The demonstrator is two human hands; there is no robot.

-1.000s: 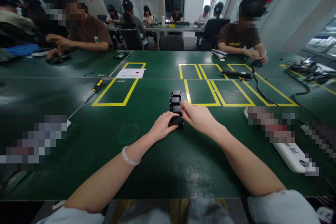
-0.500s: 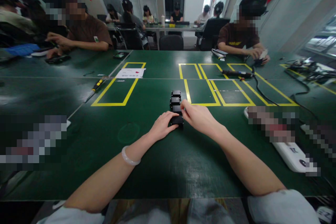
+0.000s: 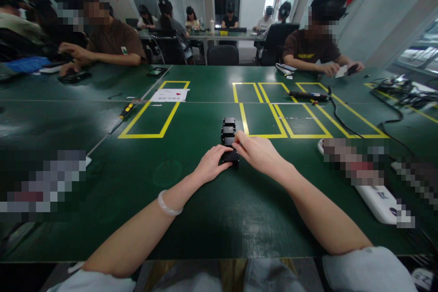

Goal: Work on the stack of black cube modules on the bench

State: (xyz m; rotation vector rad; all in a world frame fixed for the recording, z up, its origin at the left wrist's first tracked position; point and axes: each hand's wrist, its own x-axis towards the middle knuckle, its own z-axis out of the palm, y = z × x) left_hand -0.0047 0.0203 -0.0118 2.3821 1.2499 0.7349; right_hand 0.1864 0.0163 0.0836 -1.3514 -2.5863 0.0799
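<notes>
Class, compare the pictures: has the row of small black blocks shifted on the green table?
No. The row of black blocks keeps its place beside the yellow line, with both hands at its near end.

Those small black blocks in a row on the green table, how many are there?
3 show: the far block, the middle block, and the near block between the left hand and right hand. The hands may hide more.

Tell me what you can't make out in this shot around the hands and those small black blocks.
- Nearest black block, head view: its sides are covered by the left hand and right hand, so the grip is unclear.
- Row of black blocks: too small and dark to identify.
- White power strip: partly blurred out.
- Paper sheet: print too small.
</notes>
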